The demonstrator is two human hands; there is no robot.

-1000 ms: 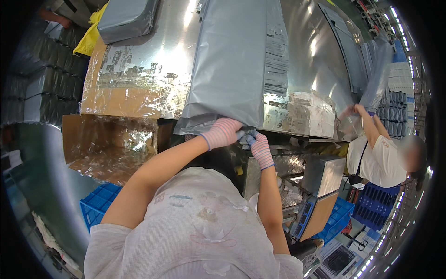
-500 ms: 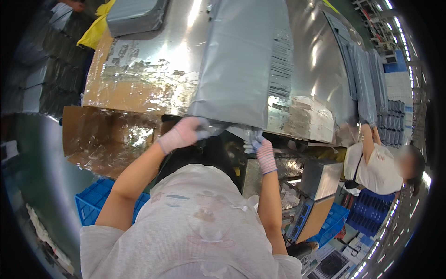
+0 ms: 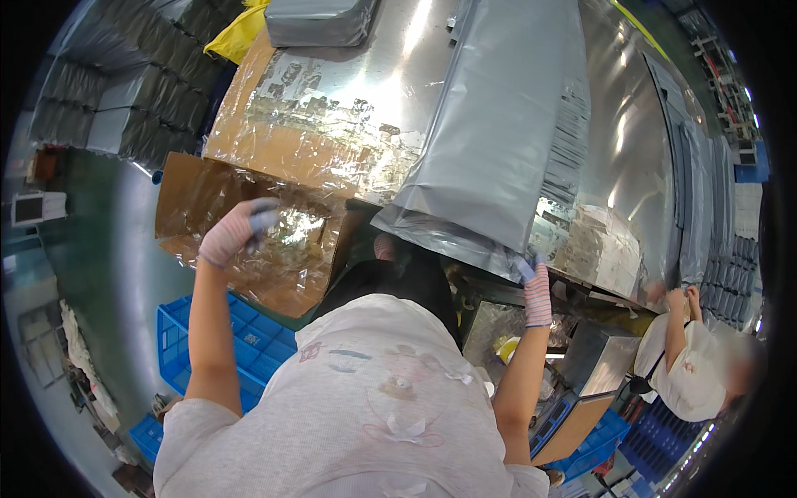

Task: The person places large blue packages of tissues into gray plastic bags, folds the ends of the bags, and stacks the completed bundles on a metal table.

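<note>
- Two gloved hands: right hand [image 3: 535, 286] pinches the long grey plastic mailer bag [image 3: 498, 149] at its near corner.
- Left hand [image 3: 235, 230], loosely curled and empty, hovers well left of the bag, over the film-lined cardboard box [image 3: 249, 249].

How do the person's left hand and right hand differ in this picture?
The right hand pinches the near corner of the long grey plastic bag on the metal table; the left hand is off the bag, raised over the open cardboard box lined with clear film. The right hand looks closed, the left loosely curled. Both wear striped knit gloves.
</note>
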